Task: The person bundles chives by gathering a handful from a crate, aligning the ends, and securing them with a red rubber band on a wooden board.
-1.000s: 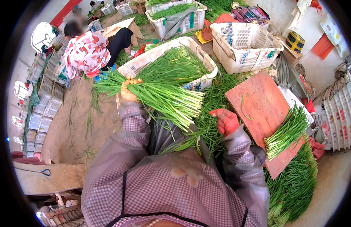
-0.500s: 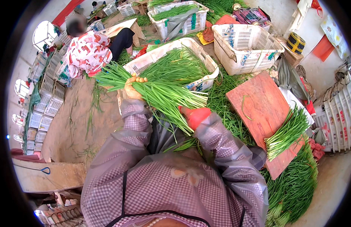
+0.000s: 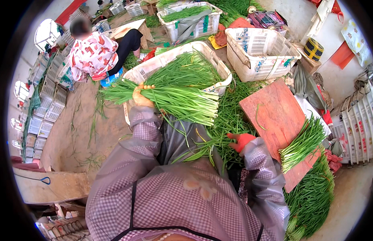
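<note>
My left hand (image 3: 143, 96), in a tan glove, is closed around a thick bundle of garlic chives (image 3: 186, 105). Its leafy tips fan out to the left and its pale cut ends point right. Lower right, my right hand (image 3: 242, 142), in a red glove, is apart from the bundle. Its fingers are spread over loose chive leaves (image 3: 210, 145) beside my lap, with no firm grip showing. Behind the bundle stands a white plastic crate (image 3: 134, 74) heaped with chives.
A reddish wooden board (image 3: 270, 108) carries another chive bunch (image 3: 301, 144) on the right. Below it lies a large chive pile (image 3: 311, 205). A second white crate (image 3: 260, 66) stands behind. A person (image 3: 96, 54) in a patterned top sits far left, near stacked crates (image 3: 50, 108).
My right hand has left the bundle's cut ends and moved right and down to the loose leaves. My left hand keeps its hold; the bundle's cut ends now sit more level.
</note>
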